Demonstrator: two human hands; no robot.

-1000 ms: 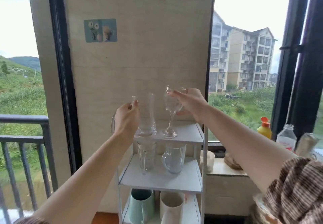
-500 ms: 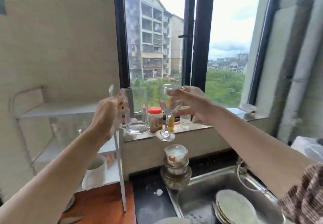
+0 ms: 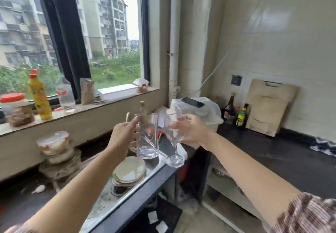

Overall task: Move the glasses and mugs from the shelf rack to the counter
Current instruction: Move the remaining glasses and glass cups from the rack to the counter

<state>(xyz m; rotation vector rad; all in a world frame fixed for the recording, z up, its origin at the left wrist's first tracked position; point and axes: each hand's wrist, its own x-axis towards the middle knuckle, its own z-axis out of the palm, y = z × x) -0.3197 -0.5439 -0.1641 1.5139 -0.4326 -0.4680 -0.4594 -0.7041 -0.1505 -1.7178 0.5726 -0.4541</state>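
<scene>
Curling around the handle of a clear glass mug (image 3: 147,138), the left hand (image 3: 122,138) is holding it above the sink (image 3: 109,203), while the right hand (image 3: 193,131) is gripping a wine glass (image 3: 173,141) by its bowl just beside it, short of the dark counter (image 3: 272,161) at right.

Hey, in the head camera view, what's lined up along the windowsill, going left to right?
red-lidded jar → yellow bottle with a red cap → clear plastic bottle → brown pouch → flat white box → small covered pot
</scene>
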